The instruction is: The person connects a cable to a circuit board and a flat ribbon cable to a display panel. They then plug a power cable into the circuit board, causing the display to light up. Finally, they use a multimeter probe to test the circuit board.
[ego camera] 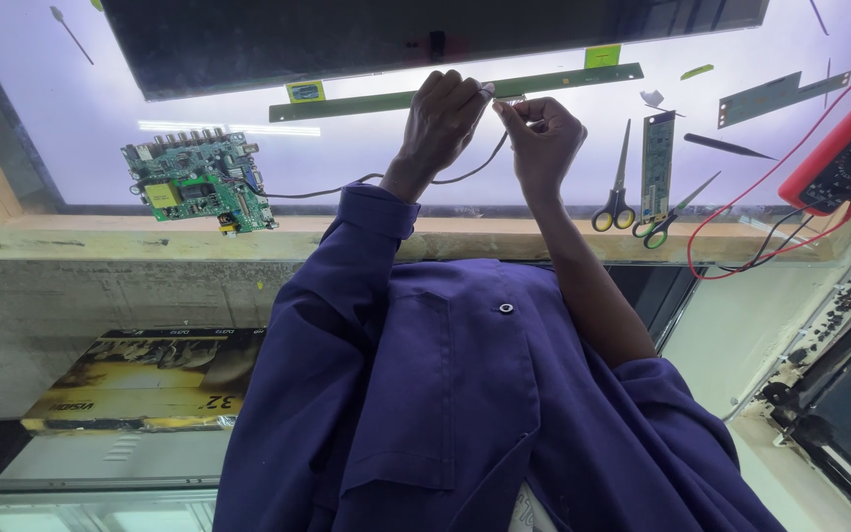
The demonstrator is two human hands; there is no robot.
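Just below the long green strip (455, 94) on the lit counter (100, 128), both hands meet — the left hand (442, 116) has its grip closed on the end of a thin dark cable (465, 174), and the right hand (544, 138) pinches the same cable end between fingertips. From there the cable runs left of the strip to a green circuit board (199, 182). Right of the strip lie two pairs of scissors (618, 202) — and a red meter (849, 148).
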